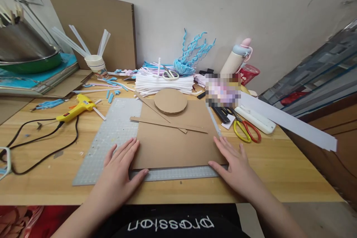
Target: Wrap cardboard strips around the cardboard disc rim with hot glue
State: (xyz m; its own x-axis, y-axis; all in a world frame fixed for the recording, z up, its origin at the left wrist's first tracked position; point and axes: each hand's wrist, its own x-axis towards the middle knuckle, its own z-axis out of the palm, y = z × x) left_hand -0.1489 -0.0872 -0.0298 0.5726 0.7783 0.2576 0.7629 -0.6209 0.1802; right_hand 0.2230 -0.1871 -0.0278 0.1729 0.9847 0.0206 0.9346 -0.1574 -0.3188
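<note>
A brown cardboard sheet [173,145] lies on a grey cutting mat [117,126] in front of me. My left hand [122,165] rests flat and open at the sheet's near left corner, fingers spread. My right hand [234,163] lies flat and open at its near right corner. On the sheet sit a round cardboard disc [170,101] and two thin cardboard strips [167,123] that cross each other.
A yellow glue gun [76,108] with a black cord lies left. Yellow-and-red scissors [247,130] and a white strip [290,121] lie right. White straws [164,81], blue curly pieces, paper cups [96,63], a bottle [235,57] and a leaning cardboard panel [92,22] stand behind.
</note>
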